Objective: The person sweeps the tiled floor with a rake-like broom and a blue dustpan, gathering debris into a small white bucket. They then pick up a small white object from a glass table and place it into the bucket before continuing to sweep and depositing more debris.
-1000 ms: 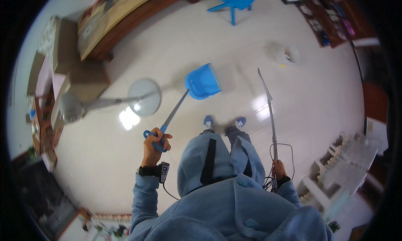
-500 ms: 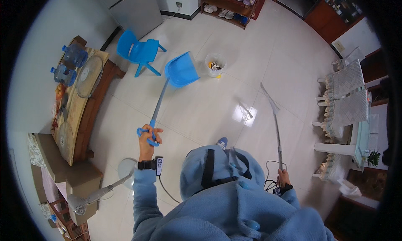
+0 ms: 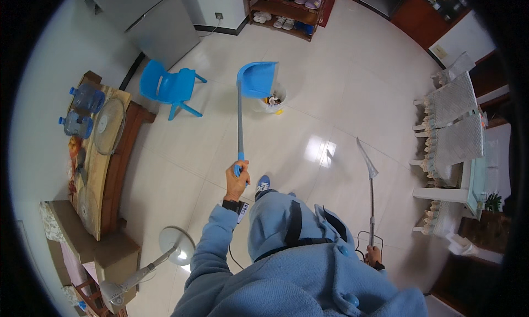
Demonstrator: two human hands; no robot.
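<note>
My left hand is closed around the blue grip of a long-handled dustpan. The blue pan is raised over the far left side of a translucent trash bin, covering part of its rim. Whether they touch, I cannot tell. Bits of dark, white and yellow rubbish show in the bin's opening. To the right, my right hand is wrapped around the grey stick of a broom, whose thin, pale head slants out over the floor, away from the bin.
A blue plastic chair stands left of the dustpan. Along the left wall is a wooden table with water jugs and fan grilles. Nearby is a standing fan's base. A shoe rack is at the back, lace-covered chairs at right.
The dustpan has swung right and forward from beside the chair to over the bin. My left hand moved right with it. The broom head dropped slightly nearer to me. The view shifted.
</note>
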